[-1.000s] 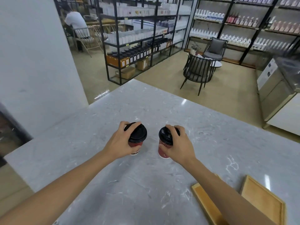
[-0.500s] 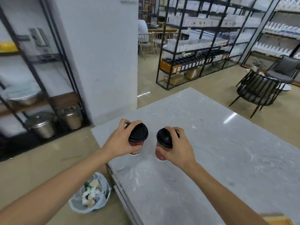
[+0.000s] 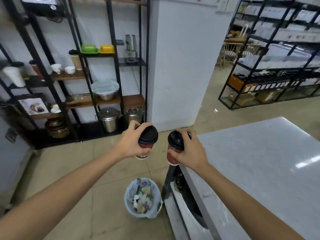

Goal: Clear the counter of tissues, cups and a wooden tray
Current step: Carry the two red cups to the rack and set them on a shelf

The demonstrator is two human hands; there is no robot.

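Lined bin (image 3: 142, 198) on floor, near centre (paper scraps inside). Black shelving (image 3: 97, 70) far left: steel pots (image 3: 109, 120), bowls, green/yellow boxes. White pillar (image 3: 180, 66) centre.

Open air over the tiled floor (image 3: 107, 170) below both cups, nothing between them and the lined waste bin (image 3: 128, 203). The counter (image 3: 259, 161) edge hems the right side; black shelving (image 3: 110, 94) stands well ahead.
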